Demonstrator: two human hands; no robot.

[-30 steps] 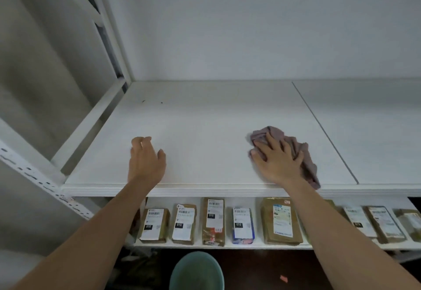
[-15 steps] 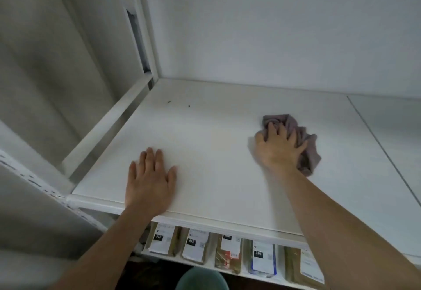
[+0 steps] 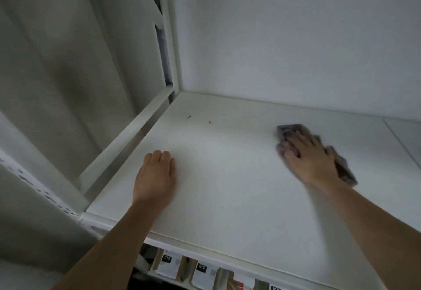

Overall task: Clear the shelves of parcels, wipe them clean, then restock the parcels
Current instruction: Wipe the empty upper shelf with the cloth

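A white shelf point(image 3: 227, 187) set against a pale wall carries two small dark specks point(image 3: 199, 119) near its back left corner. The left hand point(image 3: 155, 175) rests palm-down near the front edge, its fingers bent at the tips and holding nothing. The right hand point(image 3: 312, 160), blurred, presses with spread fingers on a crumpled mauve cloth point(image 3: 293, 130) toward the back right. Labelled parcels point(image 3: 200, 271) stand in a row on the lower shelf, beneath the front edge.
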